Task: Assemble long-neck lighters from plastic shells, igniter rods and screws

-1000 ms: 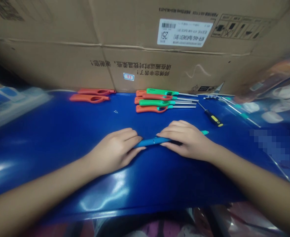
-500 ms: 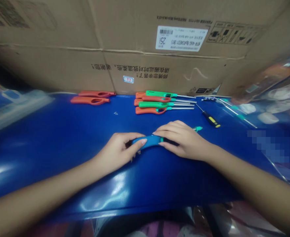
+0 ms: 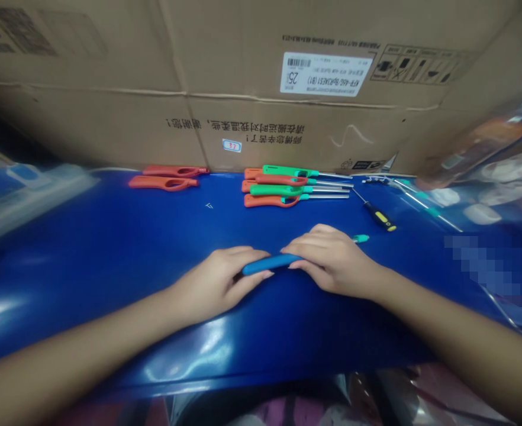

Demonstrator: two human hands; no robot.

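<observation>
L hand (image 3: 219,277) pinches one end of blue lighter handle (image 3: 272,263), R hand (image 3: 334,260) grips opp. end, over blue table (image 3: 327,331); watching remotely, I reckon uneven squeezing cld twist it loose & drop it.

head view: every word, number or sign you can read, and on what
Label, upside down: "KFR-46G/BpR3AES1(B1)"
Also on the label: "25"
Box, upside down: "师傅您辛苦了!"
Also on the box: "请在搬运时对我温柔些,谢谢您!"
Sticker: red digits, perhaps "33" or "32"
Too blurred: line above label, symbol row, dark code, label's fine print
</observation>
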